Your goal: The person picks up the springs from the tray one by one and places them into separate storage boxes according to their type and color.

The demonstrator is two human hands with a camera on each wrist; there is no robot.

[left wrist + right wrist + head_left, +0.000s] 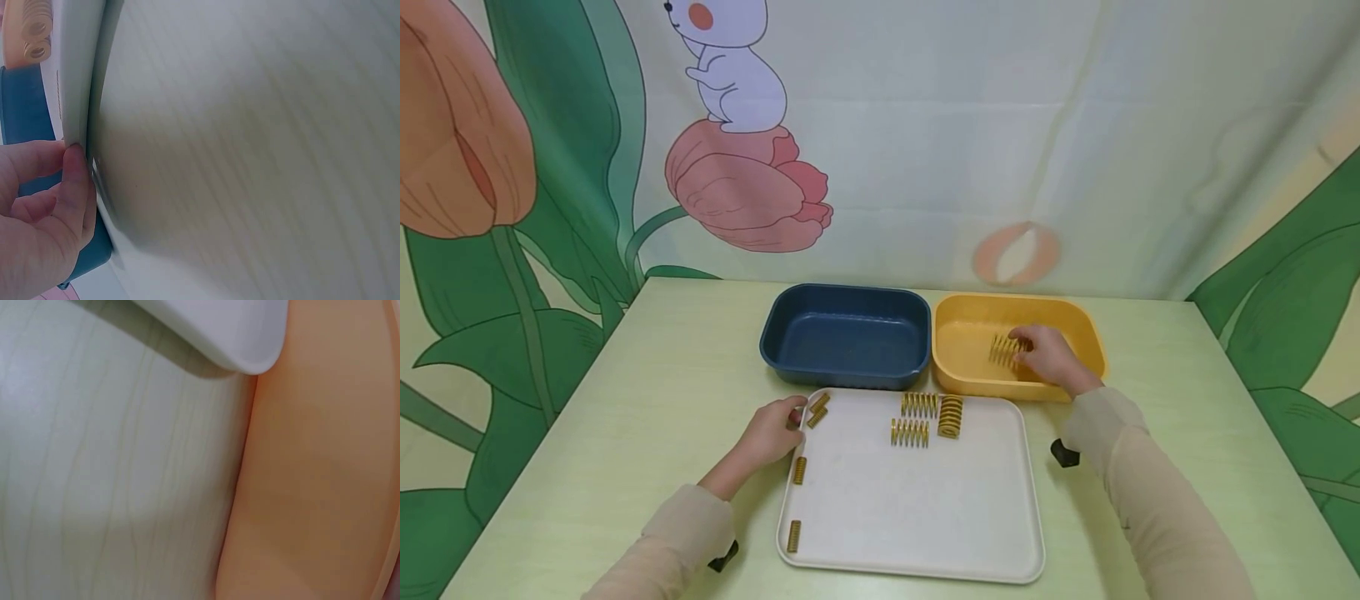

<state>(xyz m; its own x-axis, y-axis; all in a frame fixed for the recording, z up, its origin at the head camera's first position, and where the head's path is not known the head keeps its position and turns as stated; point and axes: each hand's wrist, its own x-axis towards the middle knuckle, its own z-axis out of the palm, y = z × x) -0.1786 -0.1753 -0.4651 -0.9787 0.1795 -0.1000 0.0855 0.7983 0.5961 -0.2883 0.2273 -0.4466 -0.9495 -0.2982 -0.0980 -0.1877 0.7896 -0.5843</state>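
Note:
At the upper left of the white tray (917, 500), my left hand (772, 429) holds the rim. In the left wrist view, thumb and fingers pinch the tray's edge (78, 81). My right hand (1051, 358) is inside the yellow bin (955, 362), its fingers around the end of a gold coil spring (1002, 351). Whether more than one spring lies there is unclear. Large springs lie near the tray's top edge: two lighter ones (919, 406) (910, 432) and a thick one (951, 417). Several small springs (800, 471) lie along the left side.
A dark blue bin (846, 379) stands left of the yellow one, both behind the tray. The pale green tabletop (647, 417) reaches a patterned curtain (925, 167) at the back. The right wrist view shows the yellow bin's wall (306, 462) and a tray corner.

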